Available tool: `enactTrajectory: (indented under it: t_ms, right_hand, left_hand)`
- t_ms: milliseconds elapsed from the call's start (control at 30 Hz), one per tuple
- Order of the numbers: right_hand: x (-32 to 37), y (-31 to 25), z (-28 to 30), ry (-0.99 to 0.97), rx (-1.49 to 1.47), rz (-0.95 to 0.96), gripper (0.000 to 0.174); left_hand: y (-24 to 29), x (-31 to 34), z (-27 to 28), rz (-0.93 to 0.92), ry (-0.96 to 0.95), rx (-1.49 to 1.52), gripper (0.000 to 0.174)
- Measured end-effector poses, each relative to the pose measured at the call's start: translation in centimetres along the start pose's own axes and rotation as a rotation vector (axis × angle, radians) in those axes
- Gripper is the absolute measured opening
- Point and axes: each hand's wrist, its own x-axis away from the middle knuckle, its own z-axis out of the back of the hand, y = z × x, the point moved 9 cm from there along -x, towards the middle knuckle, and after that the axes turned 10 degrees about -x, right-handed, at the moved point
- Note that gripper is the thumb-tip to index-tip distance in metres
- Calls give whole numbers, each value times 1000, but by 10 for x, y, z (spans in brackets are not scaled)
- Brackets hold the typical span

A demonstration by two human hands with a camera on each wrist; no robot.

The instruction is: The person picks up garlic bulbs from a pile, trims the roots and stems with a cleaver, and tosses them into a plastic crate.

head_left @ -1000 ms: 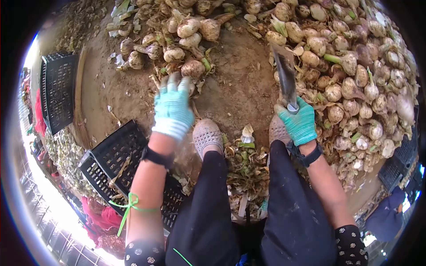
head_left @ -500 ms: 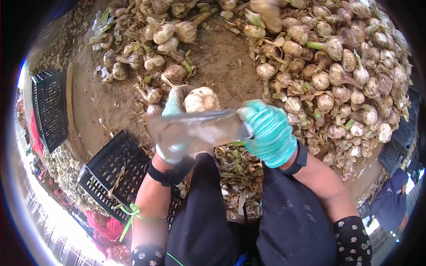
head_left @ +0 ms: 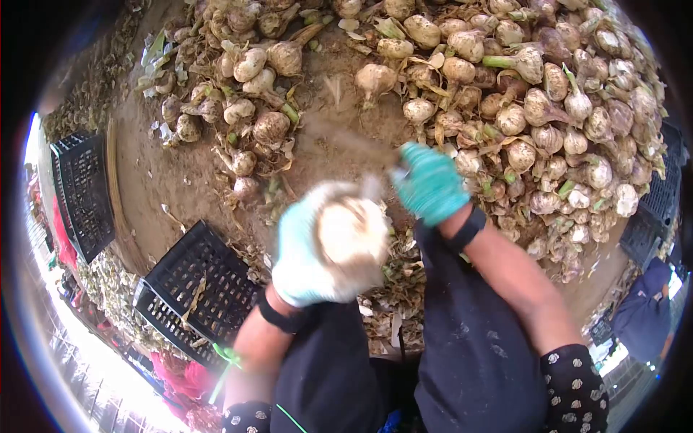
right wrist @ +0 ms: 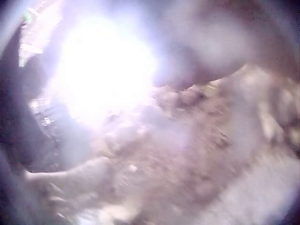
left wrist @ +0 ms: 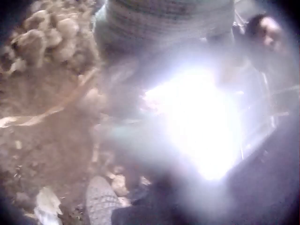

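Note:
In the head view my left hand (head_left: 299, 252), in a green and white knit glove, grips a large pale garlic bulb (head_left: 354, 232) above my knees; both are blurred by motion. To its right and a little farther out, my right hand (head_left: 433, 184), in a green glove, holds a cleaver by its handle. The cleaver's blade (head_left: 350, 141) is a brown smear pointing left over the dirt, apart from the bulb. Part of the left glove (left wrist: 164, 23) fills the top of the left wrist view. Glare and blur hide most of the right wrist view.
A big heap of garlic (head_left: 548, 123) spreads at the right, with a smaller pile (head_left: 245, 72) at the upper left. Black plastic crates (head_left: 206, 281) stand at the left. Cut stalks and leaves (head_left: 397, 303) lie between my legs. Another person (head_left: 642, 317) appears at the far right.
My left hand picked up a garlic bulb from the left pile and brought it toward my knees. The cleaver swung left across the bulb, then away from it. A bulb now lies left of the right heap.

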Motion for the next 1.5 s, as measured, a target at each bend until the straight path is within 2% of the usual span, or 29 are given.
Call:
enactTrajectory:
  t_ms: [33, 67, 133, 167, 200, 233, 300, 333, 400, 467, 567, 633, 667, 733, 767, 800, 867, 900, 933, 967, 1000, 1033, 1067, 1133, 1200, 1267, 1400, 1467, 1500]
  right_hand:
    - [1, 16, 9, 31, -50, -151, 19]
    - [8, 12, 24, 180, -187, -130, 26]
    - [15, 3, 30, 175, -631, -193, 29]
    - [12, -3, 37, 177, -625, -187, 29]
    - [10, -6, 21, -14, -845, -307, 30]
    - [13, -11, 1, -213, -1061, -427, 32]
    - [14, -12, -1, -222, -1080, -440, 33]
    - [16, -13, -4, -241, -1092, -455, 35]
    - [15, -20, 5, -138, -1021, -343, 39]
    - [11, -40, 13, -215, -902, -91, 39]
    - [5, -43, 23, -58, -618, 73, 38]
    - [7, -53, 32, -9, -327, 176, 28]
    - [7, -51, 32, -10, -327, 175, 28]
    - [12, -62, 26, -31, -107, 392, 20]
    - [4, -43, 17, -53, -167, 339, 19]
    - [-4, -5, 1, -184, -71, 27, 26]
    - [-2, 36, 11, -118, -36, -187, 32]
    - [2, 43, 5, -121, -40, -184, 32]
    - [6, 47, 10, -1, -251, -216, 33]
    - [8, 51, 21, 130, -454, -236, 34]
    - [9, 47, 27, 150, -436, -224, 34]
    - [7, 32, 26, 58, -408, -298, 39]
    - [7, 22, 28, -18, -371, -372, 44]
    - [8, 34, 27, 16, -377, -369, 49]
    - [12, 37, 32, 113, -324, -307, 50]
    - [13, 39, 31, 60, -399, -386, 46]
    - [11, 35, 18, -7, -474, -360, 41]
    - [9, 32, 20, 31, -498, -324, 39]
    - [10, 21, 31, 84, -409, -236, 38]
  left_hand:
    - [11, -1, -2, -139, -34, -94, 45]
    - [20, 0, -5, -281, -52, -176, 66]
    - [30, -8, 4, -302, 55, -134, 66]
    - [26, -8, 0, -220, 25, 78, 69]
    - [22, -12, 2, -224, 29, 80, 69]
    - [23, -17, 4, -314, 42, -212, 74]
    - [40, -12, -2, -616, 156, -880, 88]
    - [34, -13, -5, -613, 154, -877, 88]
    - [5, -19, 23, -358, 319, -349, 85]
    - [-19, -22, 27, -139, 86, 387, 62]
    - [-17, -24, 15, -19, -84, 356, 47]
    - [-6, -20, 25, -43, 123, 2, 29]
    - [-6, -17, 26, -42, 123, 2, 29]
    - [3, -5, 30, -132, 129, -125, 23]
    - [11, -1, 31, -183, 133, -190, 20]
    - [22, 2, 35, -205, 211, -228, 23]
    - [32, 4, 49, -202, 250, -207, 29]
    - [36, 1, 61, -191, 404, -260, 34]
    - [46, -9, 62, -260, 363, -347, 40]
    - [47, -11, 58, -257, 299, -126, 46]
    - [54, -10, 47, -256, 220, 97, 52]
    - [102, -1, 6, -455, -97, 388, 51]
    - [119, 1, 14, -585, -62, 96, 54]
    - [98, -30, 56, -573, 177, -303, 61]
    - [81, -52, 75, -598, 477, -1499, 63]
    - [39, -81, 100, -342, 421, -1695, 59]
    - [36, -95, 111, -482, 477, -1592, 58]
    - [44, -90, 108, -364, 446, -1353, 56]
    - [53, -81, 95, -465, 450, -1311, 57]
